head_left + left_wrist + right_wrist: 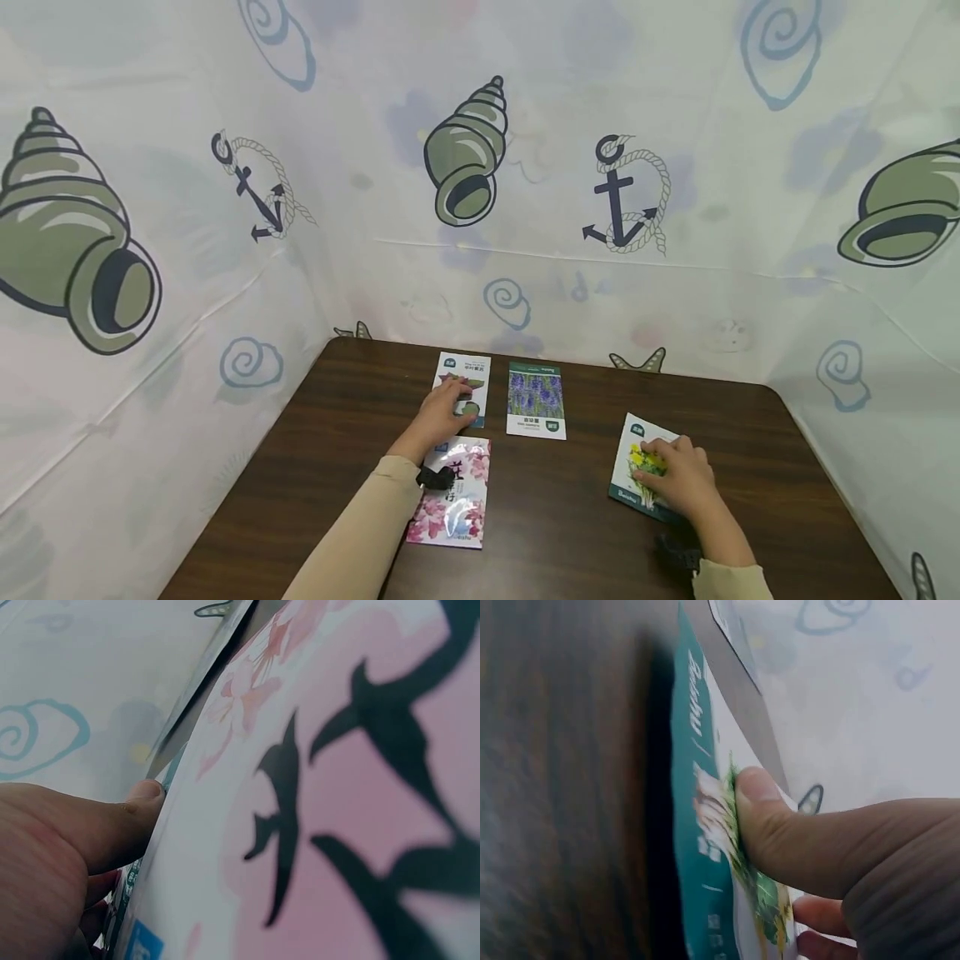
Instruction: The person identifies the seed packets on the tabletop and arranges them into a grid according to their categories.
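Observation:
My left hand [442, 412] rests over a white seed packet [476, 368] with a reddish, pointed picture, thumb and fingers touching its face. Below that wrist lies a pink-flowered packet [468, 508]; it fills much of the left wrist view, beside the left thumb [139, 806]. On the right, my right hand [682, 479] lies over a packet with yellow flowers [628, 462]. In the right wrist view its thumb [757, 799] presses the printed face, and a dark shadow runs along the packet's teal edge. Whether any fingertip goes under that packet is hidden.
A purple-flowered packet [536, 396] lies upside down to the right of the left hand, near the back of the dark wooden table [570, 533]. Pale printed cloth [555, 200] hangs behind and along the sides. Each wrist wears a black strap.

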The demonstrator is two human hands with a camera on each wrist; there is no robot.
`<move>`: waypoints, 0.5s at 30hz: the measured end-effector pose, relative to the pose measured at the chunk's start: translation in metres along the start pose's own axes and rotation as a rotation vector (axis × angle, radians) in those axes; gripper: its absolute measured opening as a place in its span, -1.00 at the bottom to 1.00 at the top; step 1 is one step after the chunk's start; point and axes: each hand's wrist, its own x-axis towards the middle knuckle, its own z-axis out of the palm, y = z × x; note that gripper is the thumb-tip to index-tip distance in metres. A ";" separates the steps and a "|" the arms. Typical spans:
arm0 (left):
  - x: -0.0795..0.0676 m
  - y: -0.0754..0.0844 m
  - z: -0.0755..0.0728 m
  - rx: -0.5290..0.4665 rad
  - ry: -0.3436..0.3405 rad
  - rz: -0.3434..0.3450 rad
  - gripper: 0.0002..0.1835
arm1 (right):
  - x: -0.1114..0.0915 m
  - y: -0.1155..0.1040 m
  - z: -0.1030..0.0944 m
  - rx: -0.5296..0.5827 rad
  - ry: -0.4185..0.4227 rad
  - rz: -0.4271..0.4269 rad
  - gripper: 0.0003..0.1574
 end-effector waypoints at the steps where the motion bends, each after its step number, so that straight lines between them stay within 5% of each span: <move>1: 0.000 0.000 0.000 -0.001 -0.002 -0.001 -0.45 | -0.001 -0.002 0.001 0.005 -0.004 -0.001 -0.26; 9: 0.003 -0.003 0.004 -0.015 0.005 0.024 -0.47 | -0.011 -0.017 0.013 0.144 -0.029 -0.044 -0.36; 15: 0.003 -0.004 0.002 0.013 0.000 0.051 -0.47 | -0.017 -0.030 0.021 0.092 -0.054 -0.080 -0.47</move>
